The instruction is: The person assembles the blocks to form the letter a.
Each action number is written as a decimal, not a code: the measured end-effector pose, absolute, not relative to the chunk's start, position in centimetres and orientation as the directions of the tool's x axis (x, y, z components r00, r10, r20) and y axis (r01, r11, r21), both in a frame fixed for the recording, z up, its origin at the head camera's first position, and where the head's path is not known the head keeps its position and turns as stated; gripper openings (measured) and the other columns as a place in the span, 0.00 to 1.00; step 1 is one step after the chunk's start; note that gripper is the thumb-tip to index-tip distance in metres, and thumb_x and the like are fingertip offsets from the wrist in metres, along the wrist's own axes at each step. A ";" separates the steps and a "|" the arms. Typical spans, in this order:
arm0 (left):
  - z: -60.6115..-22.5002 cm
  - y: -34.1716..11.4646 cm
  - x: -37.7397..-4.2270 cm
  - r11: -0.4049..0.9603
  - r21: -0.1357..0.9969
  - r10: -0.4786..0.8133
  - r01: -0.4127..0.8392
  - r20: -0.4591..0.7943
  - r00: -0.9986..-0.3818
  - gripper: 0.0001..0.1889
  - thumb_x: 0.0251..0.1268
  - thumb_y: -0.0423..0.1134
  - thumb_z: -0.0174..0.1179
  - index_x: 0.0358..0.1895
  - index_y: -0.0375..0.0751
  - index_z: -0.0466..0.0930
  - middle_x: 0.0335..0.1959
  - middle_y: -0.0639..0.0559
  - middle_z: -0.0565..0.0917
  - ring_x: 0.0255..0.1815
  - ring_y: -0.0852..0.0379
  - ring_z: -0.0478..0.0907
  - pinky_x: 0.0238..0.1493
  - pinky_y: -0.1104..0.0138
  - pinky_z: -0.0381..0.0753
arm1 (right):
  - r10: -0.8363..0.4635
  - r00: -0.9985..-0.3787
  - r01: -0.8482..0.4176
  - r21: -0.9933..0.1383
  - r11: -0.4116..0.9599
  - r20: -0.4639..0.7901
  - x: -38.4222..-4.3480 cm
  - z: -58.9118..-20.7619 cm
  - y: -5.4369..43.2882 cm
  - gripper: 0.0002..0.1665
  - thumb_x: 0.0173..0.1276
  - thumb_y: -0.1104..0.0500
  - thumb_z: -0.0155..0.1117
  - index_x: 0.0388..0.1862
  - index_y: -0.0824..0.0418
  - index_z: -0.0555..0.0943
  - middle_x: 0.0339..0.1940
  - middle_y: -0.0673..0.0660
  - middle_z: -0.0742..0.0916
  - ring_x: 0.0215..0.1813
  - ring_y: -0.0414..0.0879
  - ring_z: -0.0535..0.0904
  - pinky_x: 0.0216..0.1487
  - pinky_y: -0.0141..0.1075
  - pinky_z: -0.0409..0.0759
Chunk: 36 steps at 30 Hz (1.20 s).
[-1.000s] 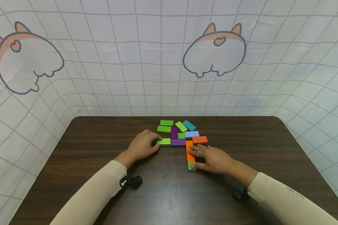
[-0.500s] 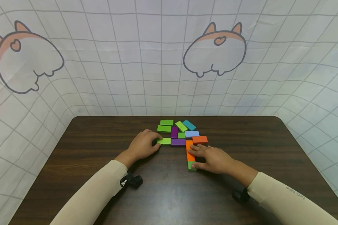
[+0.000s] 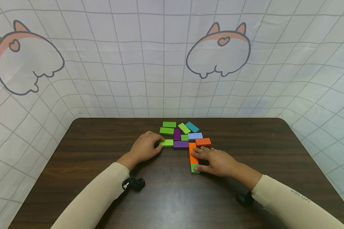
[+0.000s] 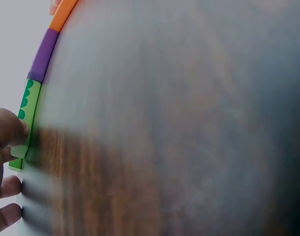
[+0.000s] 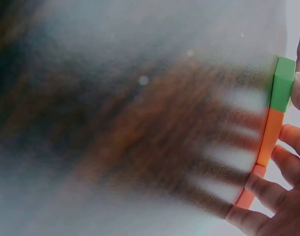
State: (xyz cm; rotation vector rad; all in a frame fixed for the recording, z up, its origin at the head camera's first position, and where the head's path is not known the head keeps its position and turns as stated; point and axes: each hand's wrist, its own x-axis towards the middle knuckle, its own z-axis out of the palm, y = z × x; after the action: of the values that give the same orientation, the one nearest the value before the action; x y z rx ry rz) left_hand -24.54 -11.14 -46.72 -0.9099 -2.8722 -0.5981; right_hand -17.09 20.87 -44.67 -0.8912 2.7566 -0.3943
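My left hand (image 3: 144, 147) pinches the left end of a light green block (image 3: 168, 143), index finger behind and thumb in front. In the left wrist view the thumb lies against that block's scalloped side (image 4: 29, 110). Touching its right end is a purple block (image 3: 181, 145). My right hand (image 3: 218, 162) rests with fingers spread at an orange block (image 3: 192, 159); its thumb touches the green block (image 3: 193, 170) at the near end. In the right wrist view the green block (image 5: 283, 83) and orange block (image 5: 271, 135) stand end to end beside the fingers.
Behind lie a dark purple block (image 3: 177, 134), a small green block (image 3: 184, 137), a light blue block (image 3: 195, 136), a red-orange block (image 3: 203, 142), a teal block (image 3: 192, 127) and several green ones (image 3: 167, 131). The dark wooden table (image 3: 166, 197) meets a white gridded curtain (image 3: 149, 79).
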 end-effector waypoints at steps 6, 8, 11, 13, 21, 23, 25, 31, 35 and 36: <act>-46.7 -11.1 -24.6 0.749 0.341 0.541 0.568 0.181 -0.821 0.13 0.69 0.43 0.67 0.54 0.49 0.87 0.53 0.54 0.86 0.59 0.49 0.77 0.62 0.52 0.75 | -0.598 -0.793 -0.541 -0.313 0.780 -0.120 -17.1 -44.6 20.9 0.44 0.72 0.31 0.60 0.77 0.54 0.71 0.78 0.54 0.71 0.78 0.56 0.64 0.71 0.59 0.66; -46.7 -11.1 -24.6 0.747 0.344 0.543 0.569 0.179 -0.821 0.14 0.69 0.44 0.67 0.55 0.49 0.87 0.54 0.54 0.86 0.59 0.49 0.77 0.62 0.52 0.75 | -0.597 -0.793 -0.540 -0.315 0.781 -0.123 -17.1 -44.6 20.9 0.43 0.72 0.31 0.60 0.77 0.53 0.71 0.77 0.54 0.71 0.78 0.55 0.64 0.71 0.59 0.67; -46.6 -11.1 -24.8 0.740 0.351 0.546 0.574 0.184 -0.817 0.14 0.69 0.45 0.66 0.55 0.48 0.87 0.54 0.53 0.86 0.60 0.50 0.77 0.62 0.53 0.75 | -0.600 -0.791 -0.542 -0.316 0.779 -0.123 -17.1 -44.6 20.8 0.43 0.72 0.31 0.60 0.77 0.53 0.71 0.77 0.54 0.71 0.78 0.56 0.64 0.71 0.59 0.67; -46.5 -11.2 -24.9 0.735 0.358 0.547 0.576 0.189 -0.815 0.14 0.70 0.46 0.65 0.55 0.47 0.86 0.54 0.52 0.86 0.60 0.49 0.78 0.63 0.53 0.75 | -0.599 -0.791 -0.539 -0.318 0.780 -0.129 -17.1 -44.6 20.8 0.43 0.72 0.31 0.60 0.77 0.53 0.71 0.77 0.54 0.71 0.78 0.56 0.64 0.71 0.59 0.67; -45.7 -11.3 -25.7 0.741 0.344 0.540 0.576 0.204 -0.817 0.16 0.74 0.47 0.61 0.58 0.45 0.85 0.58 0.50 0.84 0.64 0.47 0.75 0.66 0.50 0.72 | -0.599 -0.790 -0.538 -0.321 0.779 -0.129 -17.1 -44.5 20.8 0.44 0.71 0.31 0.61 0.77 0.53 0.71 0.77 0.54 0.71 0.78 0.55 0.64 0.71 0.59 0.66; -45.6 -11.4 -26.0 0.744 0.332 0.542 0.580 0.207 -0.814 0.17 0.75 0.48 0.60 0.59 0.45 0.83 0.60 0.49 0.83 0.66 0.46 0.74 0.66 0.49 0.71 | -0.597 -0.792 -0.537 -0.320 0.780 -0.129 -17.1 -44.5 20.8 0.44 0.71 0.31 0.60 0.77 0.53 0.71 0.78 0.54 0.71 0.78 0.55 0.64 0.71 0.59 0.66; -45.5 -11.4 -26.2 0.744 0.323 0.549 0.585 0.204 -0.811 0.18 0.75 0.48 0.60 0.61 0.45 0.82 0.63 0.48 0.81 0.68 0.46 0.72 0.67 0.49 0.71 | -0.595 -0.793 -0.534 -0.320 0.782 -0.130 -17.1 -44.5 20.8 0.44 0.71 0.31 0.60 0.77 0.52 0.71 0.78 0.54 0.71 0.78 0.55 0.64 0.71 0.59 0.66; -45.3 -11.4 -26.3 0.744 0.343 0.562 0.573 0.142 -0.815 0.23 0.77 0.49 0.58 0.68 0.44 0.78 0.69 0.48 0.77 0.73 0.43 0.67 0.71 0.48 0.67 | -0.597 -0.793 -0.540 -0.316 0.780 -0.120 -17.1 -44.5 20.8 0.44 0.71 0.30 0.60 0.77 0.53 0.72 0.77 0.54 0.71 0.77 0.56 0.65 0.70 0.59 0.67; -45.4 -11.4 -26.3 0.750 0.356 0.563 0.558 0.102 -0.820 0.24 0.78 0.50 0.56 0.71 0.45 0.76 0.71 0.49 0.75 0.75 0.42 0.64 0.72 0.46 0.64 | -0.599 -0.793 -0.544 -0.313 0.779 -0.114 -17.1 -44.5 20.8 0.43 0.72 0.31 0.59 0.77 0.54 0.72 0.77 0.54 0.71 0.77 0.56 0.65 0.70 0.59 0.68; -45.5 -11.5 -26.4 0.750 0.357 0.563 0.557 0.097 -0.821 0.24 0.78 0.50 0.56 0.71 0.45 0.75 0.71 0.49 0.75 0.75 0.42 0.64 0.72 0.46 0.64 | -0.600 -0.792 -0.545 -0.313 0.778 -0.114 -17.1 -44.5 20.8 0.43 0.72 0.31 0.59 0.76 0.54 0.72 0.77 0.54 0.72 0.77 0.56 0.65 0.70 0.59 0.68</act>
State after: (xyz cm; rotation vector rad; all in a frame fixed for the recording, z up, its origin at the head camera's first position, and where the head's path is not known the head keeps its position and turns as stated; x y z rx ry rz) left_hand -26.35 -11.50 -45.47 -0.9453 -2.9545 -0.5938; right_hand -17.08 20.75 -44.50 -0.9004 2.7639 -0.3927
